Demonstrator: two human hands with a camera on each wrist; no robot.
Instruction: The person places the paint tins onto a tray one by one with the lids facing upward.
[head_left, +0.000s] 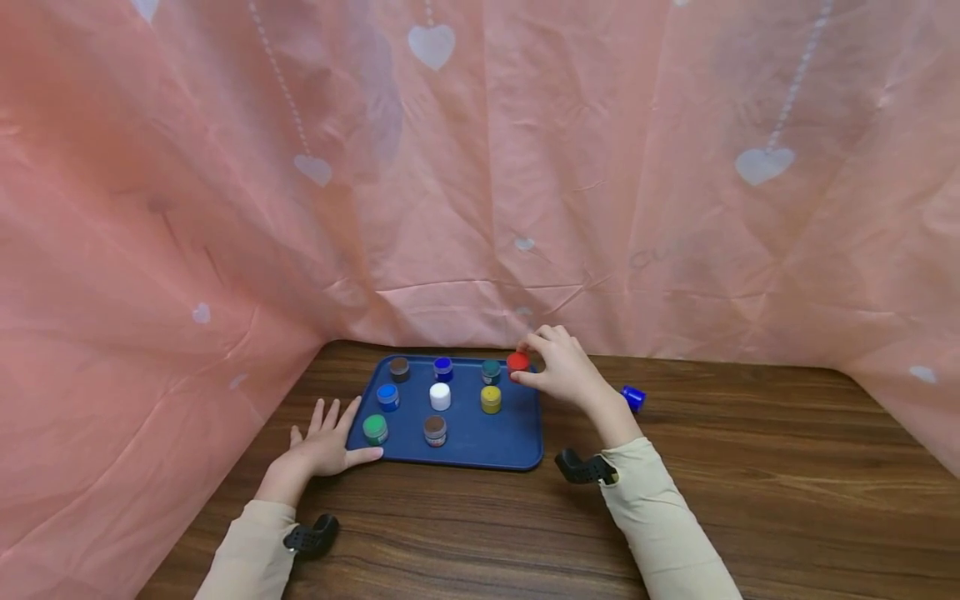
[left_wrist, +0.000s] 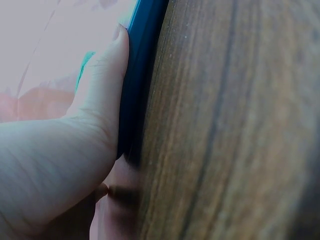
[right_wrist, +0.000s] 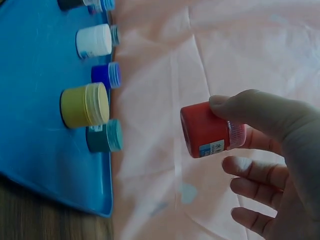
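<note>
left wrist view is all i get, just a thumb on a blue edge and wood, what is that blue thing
Observer: It is a blue tray on the wooden table, holding small paint pots. The left hand lies flat beside it, thumb against its near left corner.
Operator: what is the other hand doing
Observer: The right hand pinches a red pot between thumb and fingers, above the tray's far right corner.
Operator: anything off the tray
Observer: One dark blue pot lies on the table to the right of the tray.
</note>
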